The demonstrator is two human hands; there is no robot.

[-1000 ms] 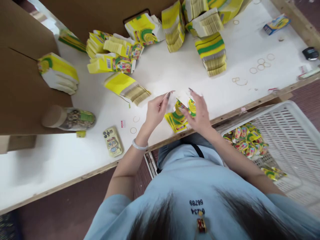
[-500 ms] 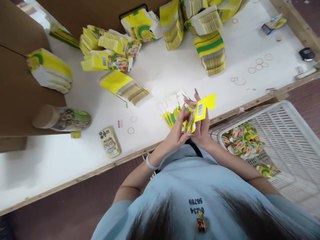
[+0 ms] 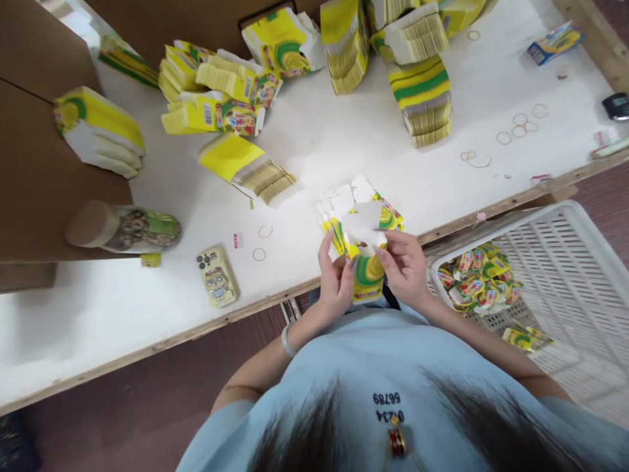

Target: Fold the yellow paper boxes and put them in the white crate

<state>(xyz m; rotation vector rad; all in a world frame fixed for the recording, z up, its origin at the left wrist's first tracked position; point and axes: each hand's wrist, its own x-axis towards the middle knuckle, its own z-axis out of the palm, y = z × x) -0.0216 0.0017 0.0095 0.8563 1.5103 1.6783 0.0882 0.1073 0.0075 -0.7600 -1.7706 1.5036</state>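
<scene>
Between my two hands is a small yellow and green cardboard box [image 3: 368, 278], its white end flaps standing up and its printed face toward me. My left hand [image 3: 337, 278] grips the box's left side, thumb near the flap. On the other side, my right hand [image 3: 405, 265] pinches the flap area at the upper right edge. Just beyond, partly hidden by the held box, flat cartons [image 3: 390, 213] lie loosely fanned on the white table [image 3: 314, 151].
Bundles of folded cartons [image 3: 260, 174] stand along the table's back. A phone [image 3: 217, 276] and a jar [image 3: 130, 228] are at left. At right, a white plastic basket [image 3: 570, 223] holds several yellow boxes [image 3: 484, 275]. Rubber bands [image 3: 519, 124] lie scattered.
The box has turned from its barcode side to its green-and-yellow face and come lower, toward my body. My hands have moved apart to its two sides, and its white flaps now show.
</scene>
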